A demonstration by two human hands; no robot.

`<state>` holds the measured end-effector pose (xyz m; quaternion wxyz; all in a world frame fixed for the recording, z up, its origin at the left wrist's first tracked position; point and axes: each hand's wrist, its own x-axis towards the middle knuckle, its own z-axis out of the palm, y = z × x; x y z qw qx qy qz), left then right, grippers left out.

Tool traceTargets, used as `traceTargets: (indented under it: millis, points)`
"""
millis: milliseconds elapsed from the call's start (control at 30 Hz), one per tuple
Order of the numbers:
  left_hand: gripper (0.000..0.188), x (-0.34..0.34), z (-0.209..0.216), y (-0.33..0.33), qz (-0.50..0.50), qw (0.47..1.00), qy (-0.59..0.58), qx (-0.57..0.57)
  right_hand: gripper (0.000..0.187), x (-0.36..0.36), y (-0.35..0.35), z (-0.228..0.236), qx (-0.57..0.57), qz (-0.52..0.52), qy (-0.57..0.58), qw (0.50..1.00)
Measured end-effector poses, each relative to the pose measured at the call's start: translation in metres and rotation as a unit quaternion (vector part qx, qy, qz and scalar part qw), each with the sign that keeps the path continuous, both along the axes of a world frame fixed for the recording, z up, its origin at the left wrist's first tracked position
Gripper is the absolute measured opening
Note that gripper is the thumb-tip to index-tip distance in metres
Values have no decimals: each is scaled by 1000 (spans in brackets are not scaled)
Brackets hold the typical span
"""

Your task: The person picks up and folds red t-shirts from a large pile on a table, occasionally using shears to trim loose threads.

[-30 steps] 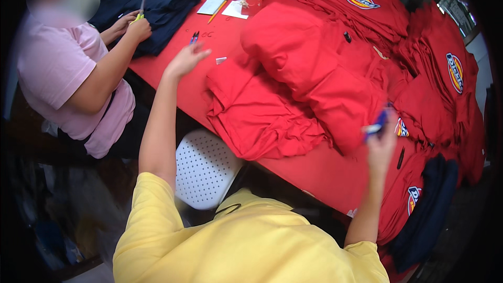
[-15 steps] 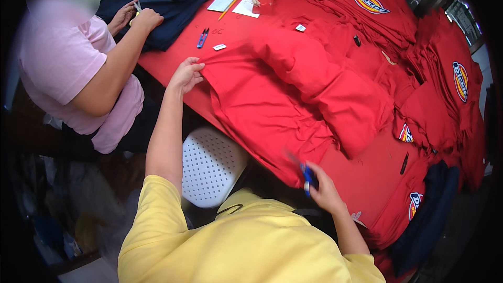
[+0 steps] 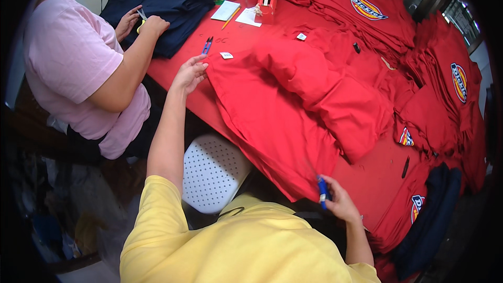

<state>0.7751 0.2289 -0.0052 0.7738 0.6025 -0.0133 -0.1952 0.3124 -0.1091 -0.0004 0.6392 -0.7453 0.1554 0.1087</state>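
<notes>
A loose red garment (image 3: 272, 110) is spread across the red table in front of me, its far side bunched up in a thick fold. My left hand (image 3: 189, 75) pinches its left end, close to a small white label (image 3: 226, 55). Over at the near right corner of the cloth, my right hand (image 3: 340, 199) is closed around blue-handled thread snips (image 3: 323, 193). The snips' blades are blurred against the cloth. Whether the right fingers also grip the garment cannot be made out. A second pair of blue snips (image 3: 207, 46) lies just beyond my left hand.
Red shirts (image 3: 367, 8) with an oval logo are piled at the back and right. A co-worker in pink (image 3: 73, 52) handles yellow scissors (image 3: 140, 23) over dark navy garments (image 3: 178, 8). A tape dispenser (image 3: 266, 8) and notepad (image 3: 226, 10) stand behind; a white stool (image 3: 212, 173) is below.
My right hand has moved right and nearer to me with the snips, and the garment's near corner has shifted the same way. My left hand keeps its pinch, nearly in place.
</notes>
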Motion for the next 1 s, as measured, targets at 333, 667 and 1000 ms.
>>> traceTargets:
  millis: [333,667,1000]
  points:
    - [52,-14,113,-93,-129,963,-235,-9,60,38,-131,30,-423,-443,-272,742]
    - [54,-11,-31,-61,-51,789,-237,565,71,28,45,-3,-351,81,-179,916]
    - [13,10,-52,-29,7,978,-8,207,74,22,26,-9,-288,24,-107,951]
